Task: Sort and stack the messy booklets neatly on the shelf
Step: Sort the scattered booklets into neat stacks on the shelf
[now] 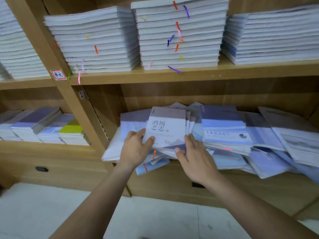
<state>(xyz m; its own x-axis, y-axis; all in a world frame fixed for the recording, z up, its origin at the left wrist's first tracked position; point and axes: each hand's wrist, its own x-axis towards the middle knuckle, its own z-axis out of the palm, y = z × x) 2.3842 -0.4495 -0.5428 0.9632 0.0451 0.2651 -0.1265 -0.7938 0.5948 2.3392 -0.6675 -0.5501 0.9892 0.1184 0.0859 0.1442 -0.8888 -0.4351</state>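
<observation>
On the lower shelf (233, 175), the white booklet (166, 128) tops the messy pile (226, 128). The left hand (136, 147) pinches its near-left corner and the right hand's (193, 157) fingers clasp its near-right edge. Lift it level, then square the edges.

The shelf (155, 78) is tan wood grain. The top booklet (166, 128) is white with a grey-mauve band and dark characters. The pile (264, 135) is pale blue, lavender and white; the TARGET booklet (224, 128) is blue. The stacks (198, 37) are white, with orange, purple, pink and yellow ribbons (175, 69). The label (58, 74) is white, red-bordered.
</observation>
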